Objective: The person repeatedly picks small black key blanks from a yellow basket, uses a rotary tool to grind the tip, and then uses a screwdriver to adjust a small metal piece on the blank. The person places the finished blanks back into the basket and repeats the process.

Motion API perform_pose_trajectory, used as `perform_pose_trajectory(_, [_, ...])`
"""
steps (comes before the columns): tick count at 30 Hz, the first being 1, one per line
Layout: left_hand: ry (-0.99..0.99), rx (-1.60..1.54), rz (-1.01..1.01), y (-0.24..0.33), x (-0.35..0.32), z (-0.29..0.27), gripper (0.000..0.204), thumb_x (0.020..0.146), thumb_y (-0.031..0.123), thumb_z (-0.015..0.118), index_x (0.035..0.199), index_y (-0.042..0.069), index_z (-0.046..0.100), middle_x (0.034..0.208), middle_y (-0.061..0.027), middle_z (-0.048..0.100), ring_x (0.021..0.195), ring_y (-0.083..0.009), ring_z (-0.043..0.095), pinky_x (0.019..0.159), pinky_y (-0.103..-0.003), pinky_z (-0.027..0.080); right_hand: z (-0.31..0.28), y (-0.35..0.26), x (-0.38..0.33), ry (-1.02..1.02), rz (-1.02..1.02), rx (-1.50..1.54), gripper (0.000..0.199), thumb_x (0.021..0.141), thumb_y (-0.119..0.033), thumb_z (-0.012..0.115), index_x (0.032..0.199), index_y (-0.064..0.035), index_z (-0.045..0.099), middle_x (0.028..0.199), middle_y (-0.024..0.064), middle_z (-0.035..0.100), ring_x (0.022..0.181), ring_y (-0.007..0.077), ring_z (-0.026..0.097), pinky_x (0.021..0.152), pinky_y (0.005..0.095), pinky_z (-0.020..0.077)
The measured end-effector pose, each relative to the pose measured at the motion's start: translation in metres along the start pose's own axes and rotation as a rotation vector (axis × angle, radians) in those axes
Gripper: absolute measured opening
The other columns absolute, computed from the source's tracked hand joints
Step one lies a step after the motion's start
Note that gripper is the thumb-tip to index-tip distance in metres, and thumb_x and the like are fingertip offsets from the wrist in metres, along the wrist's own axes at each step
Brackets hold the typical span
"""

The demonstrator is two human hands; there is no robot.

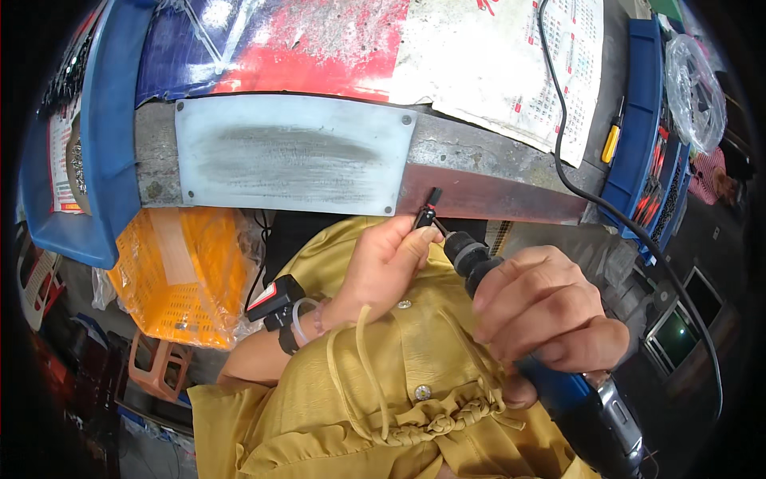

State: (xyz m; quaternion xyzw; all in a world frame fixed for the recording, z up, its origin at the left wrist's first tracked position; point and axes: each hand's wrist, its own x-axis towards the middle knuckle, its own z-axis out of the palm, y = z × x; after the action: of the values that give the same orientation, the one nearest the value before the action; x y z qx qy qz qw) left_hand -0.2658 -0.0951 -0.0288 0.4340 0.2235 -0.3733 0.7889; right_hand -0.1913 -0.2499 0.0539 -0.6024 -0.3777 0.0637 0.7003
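My left hand (pixel 383 259) pinches a small black part (pixel 428 214) with a red band between thumb and fingertips, just off the table's front edge. A blue and black electric screwdriver (pixel 578 399) is gripped in my right hand (pixel 550 307), fingers wrapped round its body. Its black chuck (pixel 469 254) slants up and left, and the thin bit reaches the lower end of the black part beside my left thumb. Whether the bit touches the part or stops just short, I cannot tell. My left fingertips partly hide the part.
A pale, scuffed plate (pixel 295 152) is fixed along the table's front edge. Worn printed paper (pixel 495 68) covers the tabletop behind it. A black cable (pixel 565 136) crosses at the right. Blue bins (pixel 112 120) flank the table; a yellow-handled screwdriver (pixel 611 144) lies at the right. An orange basket (pixel 207 299) stands below left.
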Motion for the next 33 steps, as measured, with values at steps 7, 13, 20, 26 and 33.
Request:
perform_pose_trajectory(7, [0.006, -0.001, 0.02, -0.003, 0.0, 0.001, 0.018, 0.101, 0.017, 0.057, 0.097, 0.002, 0.067, 0.068, 0.0069, 0.05, 0.059, -0.0018, 0.041, 0.051, -0.02, 0.034, 0.004, 0.008, -0.003, 0.083, -0.038, 0.008, 0.038, 0.087, -0.017, 0.076, 0.097, -0.0081, 0.041, 0.075, 0.0073, 0.064, 0.061, 0.019, 0.067, 0.054, 0.0312, 0.0552])
perform_pose_trajectory(13, [0.002, -0.057, 0.023, -0.002, 0.001, 0.001, 0.018, 0.101, 0.016, 0.057, 0.096, 0.002, 0.067, 0.068, 0.0069, 0.051, 0.06, -0.0016, 0.042, 0.052, -0.019, 0.035, -0.002, 0.014, 0.001, 0.067, -0.038, 0.065, 0.038, 0.086, -0.016, 0.076, 0.099, -0.007, 0.041, 0.074, 0.0078, 0.064, 0.06, 0.02, 0.066, 0.054, 0.0314, 0.0547])
perform_pose_trajectory(20, [-0.007, -0.061, 0.006, -0.003, 0.001, 0.001, 0.018, 0.101, 0.017, 0.057, 0.096, 0.002, 0.067, 0.068, 0.0064, 0.052, 0.059, -0.0016, 0.043, 0.052, -0.019, 0.035, -0.004, 0.005, -0.001, 0.02, 0.0, 0.035, 0.044, 0.085, -0.019, 0.077, 0.11, -0.005, 0.043, 0.078, 0.0076, 0.063, 0.064, 0.0223, 0.066, 0.058, 0.0359, 0.0549])
perform_pose_trajectory(26, [-0.126, -0.155, -0.036, 0.013, -0.007, -0.007, 0.024, 0.103, 0.018, 0.051, 0.111, -0.001, 0.063, 0.073, 0.0031, 0.053, 0.057, -0.0034, 0.045, 0.051, -0.019, 0.037, -0.016, -0.006, 0.003, 0.485, 0.207, 0.044, 0.055, 0.085, -0.015, 0.075, 0.129, -0.0038, 0.043, 0.086, 0.008, 0.061, 0.076, 0.0209, 0.064, 0.07, 0.0346, 0.0535])
perform_pose_trajectory(33, [-0.262, -0.056, 0.123, 0.049, -0.04, -0.008, 0.035, 0.102, 0.018, 0.052, 0.129, -0.004, 0.056, 0.085, -0.004, 0.06, 0.078, -0.0118, 0.056, 0.072, -0.024, 0.047, -0.065, 0.049, 0.016, 0.11, 0.427, -1.355, 0.055, 0.075, -0.031, 0.081, 0.108, -0.0017, 0.05, 0.09, 0.0195, 0.061, 0.083, 0.0401, 0.061, 0.073, 0.045, 0.0512])
